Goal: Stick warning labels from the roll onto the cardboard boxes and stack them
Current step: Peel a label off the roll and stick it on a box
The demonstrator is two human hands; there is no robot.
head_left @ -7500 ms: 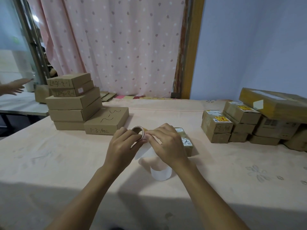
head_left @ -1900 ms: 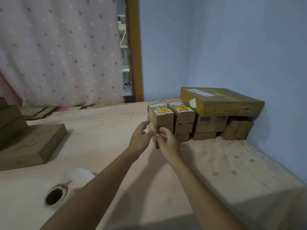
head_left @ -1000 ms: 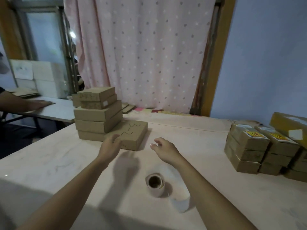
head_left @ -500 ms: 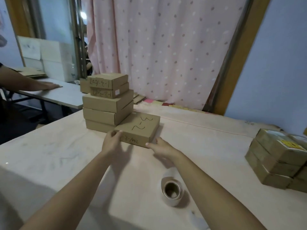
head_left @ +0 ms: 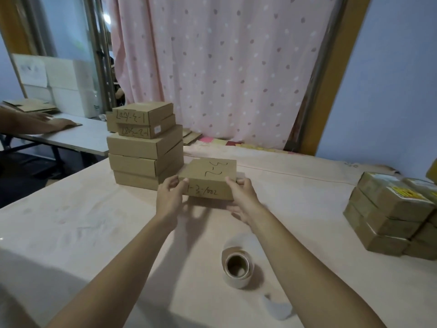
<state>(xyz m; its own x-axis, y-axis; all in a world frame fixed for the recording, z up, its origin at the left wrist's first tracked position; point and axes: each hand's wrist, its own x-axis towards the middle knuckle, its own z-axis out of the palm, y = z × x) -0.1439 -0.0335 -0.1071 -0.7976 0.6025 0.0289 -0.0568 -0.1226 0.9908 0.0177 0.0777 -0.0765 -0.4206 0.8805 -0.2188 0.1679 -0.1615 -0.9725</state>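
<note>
Gripping marked box (head_left: 208, 178), stack (head_left: 144, 147) beside, roll (head_left: 237, 268) nearer

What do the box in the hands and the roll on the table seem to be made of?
Box: matte brown cardboard, by its dull surface, creased edges and marker writing. Roll: likely a brown card core wrapped in pale paper liner; its finish is unclear.

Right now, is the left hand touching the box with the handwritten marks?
Touching. Head view: left hand fingers curl over the left edge of the box; right hand grips the opposite edge.
</note>
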